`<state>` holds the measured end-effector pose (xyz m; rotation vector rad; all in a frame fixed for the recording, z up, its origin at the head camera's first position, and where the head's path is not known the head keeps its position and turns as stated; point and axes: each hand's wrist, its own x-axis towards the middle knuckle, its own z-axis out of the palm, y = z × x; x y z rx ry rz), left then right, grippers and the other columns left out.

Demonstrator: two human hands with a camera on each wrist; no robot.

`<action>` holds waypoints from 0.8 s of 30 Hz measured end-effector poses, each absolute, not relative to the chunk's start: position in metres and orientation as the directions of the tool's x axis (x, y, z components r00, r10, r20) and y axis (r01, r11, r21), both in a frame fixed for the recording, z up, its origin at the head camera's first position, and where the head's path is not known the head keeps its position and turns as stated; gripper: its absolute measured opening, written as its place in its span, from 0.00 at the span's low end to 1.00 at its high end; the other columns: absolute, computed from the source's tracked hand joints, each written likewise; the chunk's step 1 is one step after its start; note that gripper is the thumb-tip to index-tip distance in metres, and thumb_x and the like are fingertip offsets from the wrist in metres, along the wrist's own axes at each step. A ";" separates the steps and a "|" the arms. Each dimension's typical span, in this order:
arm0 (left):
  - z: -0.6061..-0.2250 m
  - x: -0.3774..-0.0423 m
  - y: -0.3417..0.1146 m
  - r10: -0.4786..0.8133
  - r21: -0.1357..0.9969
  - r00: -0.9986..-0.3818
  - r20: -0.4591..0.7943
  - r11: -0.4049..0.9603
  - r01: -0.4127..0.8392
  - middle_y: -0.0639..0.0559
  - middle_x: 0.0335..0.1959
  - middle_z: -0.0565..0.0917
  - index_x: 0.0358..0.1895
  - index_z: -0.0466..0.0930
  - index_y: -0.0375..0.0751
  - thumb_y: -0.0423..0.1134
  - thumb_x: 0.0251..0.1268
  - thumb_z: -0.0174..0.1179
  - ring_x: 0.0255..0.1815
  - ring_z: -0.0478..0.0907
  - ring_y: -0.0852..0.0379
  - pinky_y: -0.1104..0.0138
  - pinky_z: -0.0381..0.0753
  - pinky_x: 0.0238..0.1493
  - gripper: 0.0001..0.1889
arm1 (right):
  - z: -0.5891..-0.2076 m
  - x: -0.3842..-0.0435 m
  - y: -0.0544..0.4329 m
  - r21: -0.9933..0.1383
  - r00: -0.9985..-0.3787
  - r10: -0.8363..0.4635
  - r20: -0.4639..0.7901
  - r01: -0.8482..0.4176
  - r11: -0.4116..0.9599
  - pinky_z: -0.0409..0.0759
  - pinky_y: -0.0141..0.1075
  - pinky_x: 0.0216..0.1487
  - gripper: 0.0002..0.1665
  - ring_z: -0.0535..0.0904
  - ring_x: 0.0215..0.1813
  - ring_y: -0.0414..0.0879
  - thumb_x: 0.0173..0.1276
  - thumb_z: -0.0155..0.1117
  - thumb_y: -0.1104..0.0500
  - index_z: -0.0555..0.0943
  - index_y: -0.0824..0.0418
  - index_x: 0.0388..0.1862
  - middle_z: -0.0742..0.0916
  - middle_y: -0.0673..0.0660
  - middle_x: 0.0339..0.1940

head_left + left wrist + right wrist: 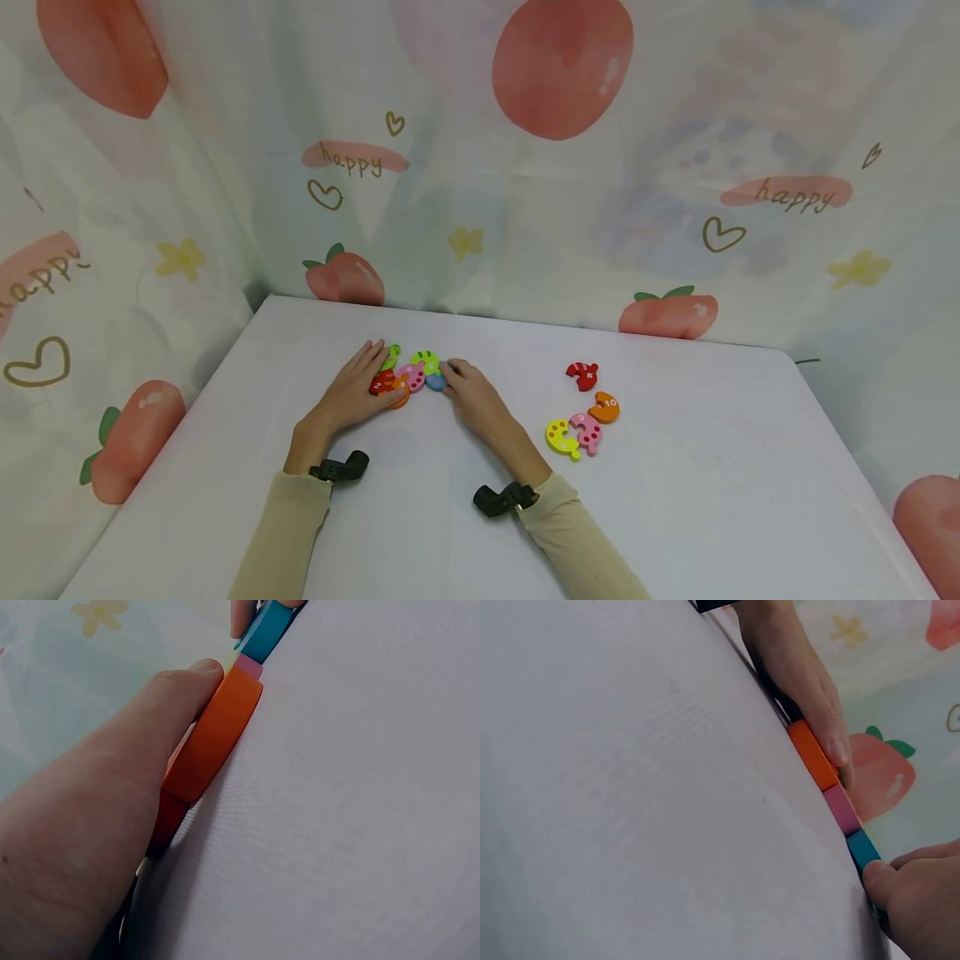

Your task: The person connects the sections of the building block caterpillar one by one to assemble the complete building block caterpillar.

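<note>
A curved row of numbered wooden puzzle pieces lies on the white table. My left hand [354, 392] rests flat on its left part, fingers straight, covering some of the red piece [382, 382] and the green piece [391, 357]. Its thumb lies on top of the orange piece [219, 735]. A pink piece [412, 377] with dark spots and a striped light green piece [426, 361] continue the row. At the right end, my right hand [474, 402] pinches a blue piece [863, 849] between thumb and fingers, close beside the pink piece.
Further right on the table [712, 467] lie more pieces: a striped red one [583, 376], an orange one [604, 408], a spotted pink one [589, 434] and a yellow one [559, 439] beside it. A printed curtain [465, 200] hangs behind the table's back edge.
</note>
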<state>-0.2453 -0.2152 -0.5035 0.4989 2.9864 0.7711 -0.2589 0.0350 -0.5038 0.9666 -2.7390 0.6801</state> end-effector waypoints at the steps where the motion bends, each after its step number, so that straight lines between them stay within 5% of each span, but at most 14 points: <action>1: -0.505 -0.246 -0.221 0.322 0.488 -0.945 0.058 0.816 0.309 0.45 0.81 0.45 0.78 0.45 0.45 0.75 0.63 0.40 0.82 0.35 0.44 0.40 0.44 0.77 0.49 | -0.504 -0.258 0.035 -0.365 -0.779 -0.554 0.295 -0.628 0.688 0.76 0.45 0.65 0.25 0.76 0.64 0.57 0.72 0.58 0.61 0.72 0.67 0.67 0.78 0.65 0.63; 8: -0.515 -0.256 -0.214 0.239 0.482 -0.969 0.054 0.844 0.235 0.46 0.80 0.52 0.77 0.53 0.44 0.65 0.59 0.58 0.81 0.42 0.44 0.39 0.49 0.76 0.47 | -0.506 -0.258 0.036 -0.352 -0.775 -0.544 0.321 -0.631 0.691 0.76 0.44 0.66 0.25 0.76 0.64 0.56 0.71 0.59 0.60 0.74 0.66 0.65 0.79 0.63 0.62; 24: -0.508 -0.252 -0.212 0.233 0.477 -0.972 0.028 0.852 0.218 0.47 0.80 0.49 0.77 0.50 0.45 0.66 0.60 0.56 0.81 0.41 0.45 0.41 0.48 0.77 0.48 | -0.507 -0.258 0.037 -0.396 -0.802 -0.498 0.330 -0.596 0.699 0.78 0.44 0.62 0.26 0.78 0.60 0.54 0.68 0.64 0.54 0.78 0.65 0.62 0.81 0.61 0.59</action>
